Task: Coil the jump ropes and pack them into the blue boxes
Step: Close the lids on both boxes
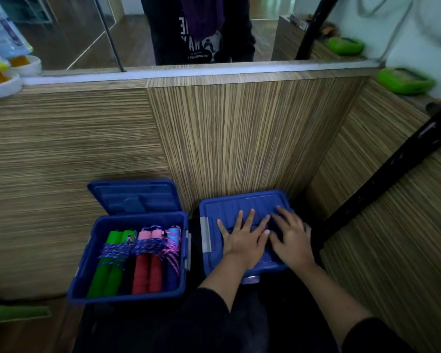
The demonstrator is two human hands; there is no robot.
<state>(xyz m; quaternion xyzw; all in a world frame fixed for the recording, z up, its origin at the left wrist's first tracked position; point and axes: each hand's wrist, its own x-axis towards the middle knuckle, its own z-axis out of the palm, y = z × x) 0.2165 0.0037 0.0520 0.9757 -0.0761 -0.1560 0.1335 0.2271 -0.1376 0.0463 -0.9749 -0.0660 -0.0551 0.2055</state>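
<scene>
Closing step: right box lid (229, 207) under both palms.
I see left hand (242, 240) and right hand (292, 240) flat, fingers spread, gripping nothing; next, latch, then close the open box (127, 298).

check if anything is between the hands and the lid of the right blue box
Nothing visible is. The left hand and right hand both lie flat, fingers spread, directly on the closed lid of the right blue box. The left blue box stands open beside it.

— Where does the head view look from?
— From above, forward and down, close over the left hand (242, 240) and right hand (292, 238).
— How wide?
— Wide: the wood-grain wall (239, 136) ahead bends at the edges.
— Other views?
— Only this one.
</scene>
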